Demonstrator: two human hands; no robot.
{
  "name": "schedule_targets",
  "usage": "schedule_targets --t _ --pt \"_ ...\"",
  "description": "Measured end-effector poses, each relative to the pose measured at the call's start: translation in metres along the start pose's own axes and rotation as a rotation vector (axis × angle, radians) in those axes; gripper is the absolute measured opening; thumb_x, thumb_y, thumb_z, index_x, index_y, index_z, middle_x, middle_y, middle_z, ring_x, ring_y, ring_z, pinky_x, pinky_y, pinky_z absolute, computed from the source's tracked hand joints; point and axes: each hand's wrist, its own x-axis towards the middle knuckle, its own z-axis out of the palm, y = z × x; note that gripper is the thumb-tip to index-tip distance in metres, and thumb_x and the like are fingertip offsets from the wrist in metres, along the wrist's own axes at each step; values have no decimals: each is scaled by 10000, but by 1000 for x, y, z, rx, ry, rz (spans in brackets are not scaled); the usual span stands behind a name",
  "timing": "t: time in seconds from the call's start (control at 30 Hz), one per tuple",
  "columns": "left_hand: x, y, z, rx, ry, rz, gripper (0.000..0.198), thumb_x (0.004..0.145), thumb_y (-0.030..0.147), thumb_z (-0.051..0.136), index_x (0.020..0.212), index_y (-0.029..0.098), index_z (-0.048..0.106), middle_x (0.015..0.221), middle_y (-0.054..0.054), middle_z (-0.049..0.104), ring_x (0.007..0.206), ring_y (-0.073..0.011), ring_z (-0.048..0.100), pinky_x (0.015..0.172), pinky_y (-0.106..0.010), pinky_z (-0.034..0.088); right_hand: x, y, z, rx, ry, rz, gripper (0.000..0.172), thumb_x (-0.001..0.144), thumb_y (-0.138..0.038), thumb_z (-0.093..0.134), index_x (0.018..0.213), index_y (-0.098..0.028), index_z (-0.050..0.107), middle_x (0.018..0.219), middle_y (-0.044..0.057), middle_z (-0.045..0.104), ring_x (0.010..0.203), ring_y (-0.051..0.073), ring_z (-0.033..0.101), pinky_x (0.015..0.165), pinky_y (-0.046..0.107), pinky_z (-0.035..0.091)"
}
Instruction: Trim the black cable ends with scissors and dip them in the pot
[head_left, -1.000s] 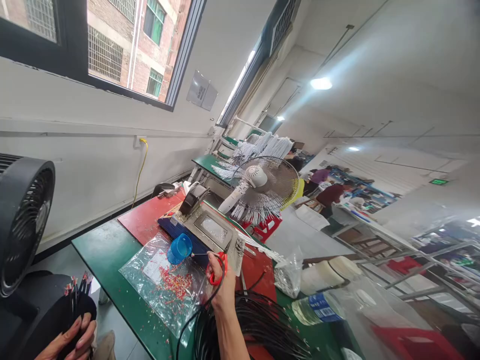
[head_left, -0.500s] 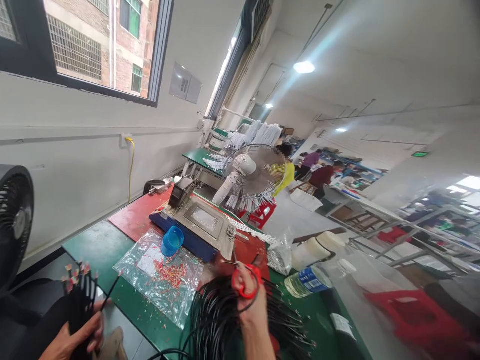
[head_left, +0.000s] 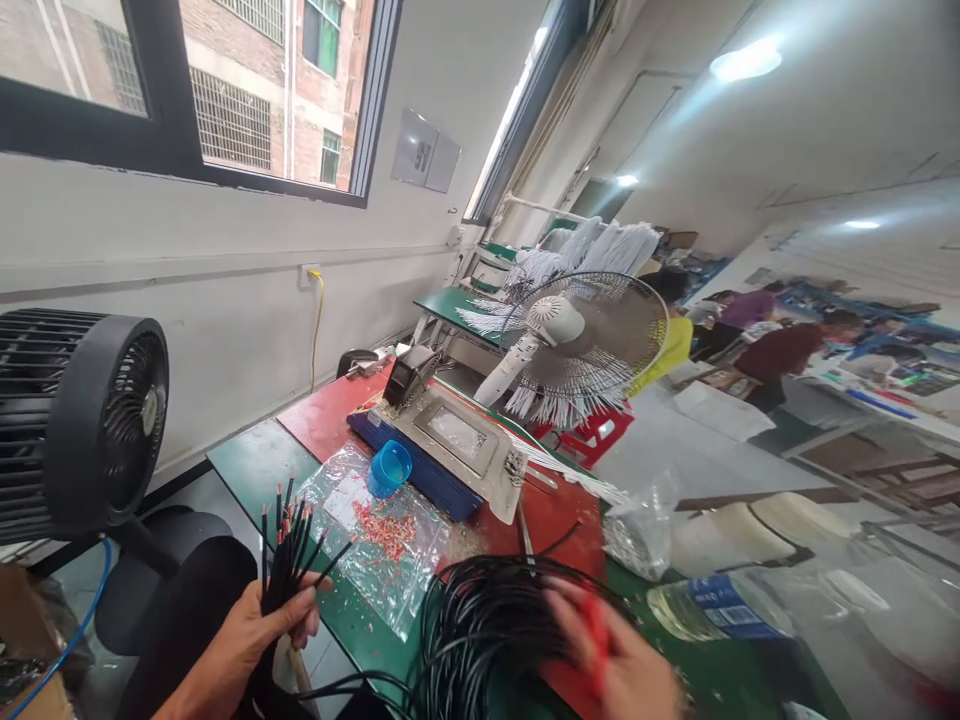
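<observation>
My left hand (head_left: 266,628) is closed round a bundle of black cables (head_left: 289,550), whose stripped ends with red wires point up. Over the right side of a large coil of black cable (head_left: 480,635), my right hand (head_left: 611,650) is blurred by motion, its fingers round a red-handled tool (head_left: 595,635). The tool's tip is too smeared to make out. Left of the coil lies a clear plastic bag (head_left: 405,595) with red and yellow scraps (head_left: 386,530) and a blue cup (head_left: 388,468) on it.
Behind the bag stands a blue and beige machine (head_left: 450,440). A white fan (head_left: 559,325) is beyond it, a black fan (head_left: 112,420) at the left. A clear bottle (head_left: 716,607) lies at the right of the green table (head_left: 360,610). Several people work farther back.
The view has turned, so the scene sits farther right and more of the black fan shows. My left hand with its bundle is higher in view; my right hand has moved right and blurred.
</observation>
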Motion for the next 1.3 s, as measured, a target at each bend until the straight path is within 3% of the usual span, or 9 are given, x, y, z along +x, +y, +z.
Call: schedule_targets --t 0.13,0.2,0.27,0.5,0.63,0.8,1.03,1.17,1.3 --pt "-3 -1 6 -19 -82 -24 379 662 466 692 820 122 684 539 -34 578 519 -152 435 521 -273 328 -17 -73 92 666 -644 -38 479 584 -527 695 869 -142 696 523 -23 488 441 79 366 419 201 272" --pt "-5 -5 2 -6 -109 -42 384 654 474 695 823 129 691 528 -39 583 514 -161 451 518 -278 336 -21 -95 120 838 -834 -37 467 568 -486 732 874 -137 682 514 -47 441 430 55 324 413 183 226" --pt "-6 -10 -3 36 -108 -59 384 646 494 692 789 137 704 538 -55 605 524 -179 474 536 -292 359 -22 -104 135 891 -915 -52 405 599 -471 724 811 -129 676 492 -56 411 425 49 310 419 181 214" --pt "-1 -3 4 205 -28 29 358 673 496 663 849 192 729 807 -93 691 737 -273 541 730 -358 391 -30 -90 156 825 -884 -211 331 654 -456 689 601 -137 623 479 -40 431 450 70 340 446 195 254" --pt "1 4 21 176 -61 51 311 704 451 655 779 154 709 616 -39 575 582 -179 439 559 -288 335 -39 -89 161 884 -878 -78 375 602 -496 711 580 -148 571 473 -38 457 451 82 378 460 202 283" --pt "8 1 25 1 64 -17 318 685 424 686 730 110 653 541 15 446 476 -94 228 456 -266 146 -32 -85 163 823 -823 48 414 663 -556 626 625 -170 479 457 -75 361 413 67 305 421 196 217" --pt "16 6 15 -119 251 -13 372 660 422 703 843 103 651 583 -6 495 450 -80 249 437 -243 146 -20 -83 148 446 -870 -432 323 710 -493 596 724 -173 556 673 -26 477 625 118 407 547 208 285" --pt "17 8 18 -86 276 -5 367 665 421 697 849 107 652 581 -5 512 444 -77 272 443 -240 164 -26 -84 148 248 -869 -518 341 747 -495 556 653 -167 547 621 -31 469 586 110 372 525 213 236" --pt "19 7 20 -55 277 -9 377 637 425 714 835 110 656 563 -5 517 435 -83 280 446 -248 153 -29 -81 153 254 -852 -569 359 800 -471 503 613 -164 518 589 -38 425 566 101 339 510 220 195"
